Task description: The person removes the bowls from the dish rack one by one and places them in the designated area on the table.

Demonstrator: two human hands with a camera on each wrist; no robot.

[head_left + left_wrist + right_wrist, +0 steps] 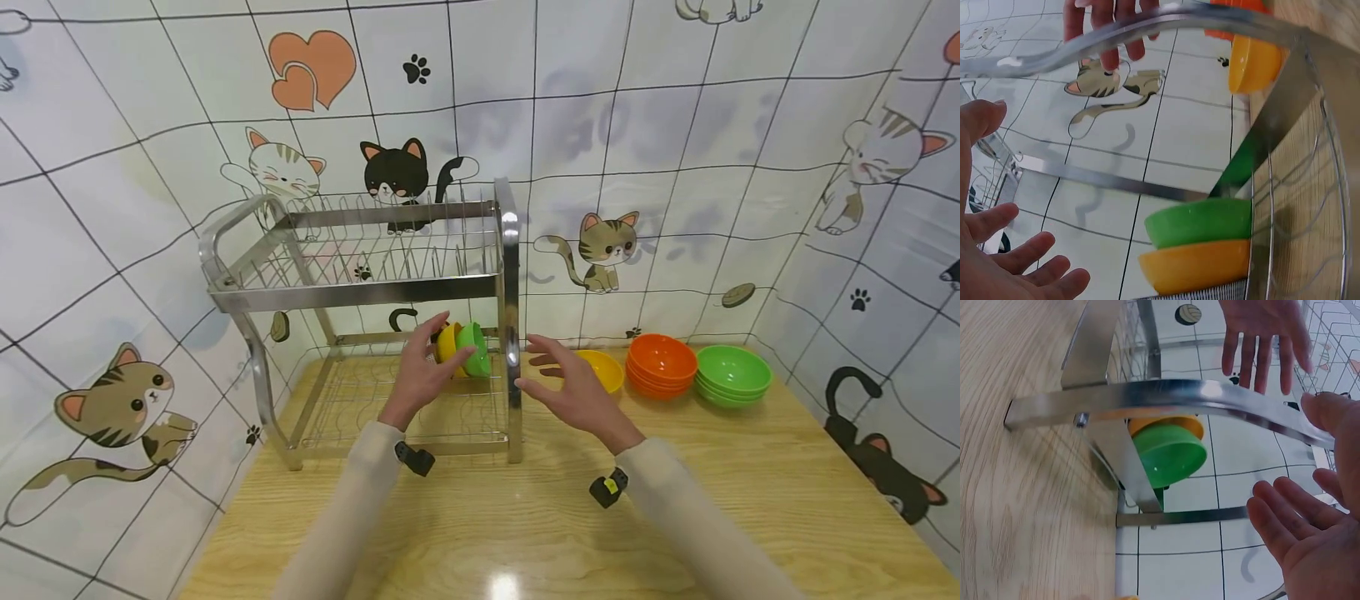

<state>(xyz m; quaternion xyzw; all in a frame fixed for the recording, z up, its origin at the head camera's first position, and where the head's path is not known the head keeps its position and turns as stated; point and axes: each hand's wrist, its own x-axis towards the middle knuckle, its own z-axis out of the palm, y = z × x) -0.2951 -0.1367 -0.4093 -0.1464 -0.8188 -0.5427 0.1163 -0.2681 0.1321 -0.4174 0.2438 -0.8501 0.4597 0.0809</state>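
Note:
A green bowl (474,350) and a yellow bowl (448,343) stand on their sides, nested, at the right end of the dish rack's lower shelf. My left hand (426,371) is in front of the shelf beside them, fingers spread and holding nothing; the left wrist view has its fingers apart from the green bowl (1200,222). Just outside the rack's right upright, my right hand (573,387) is held with loosely bent fingers and an empty palm. In the right wrist view, the rack's frame (1179,397) passes between the two hands.
The two-tier metal dish rack (360,293) stands against the cat-patterned wall. Right of it on the wooden table (600,533) are a yellow bowl (603,371), a stack of orange bowls (660,367) and a stack of green bowls (733,375).

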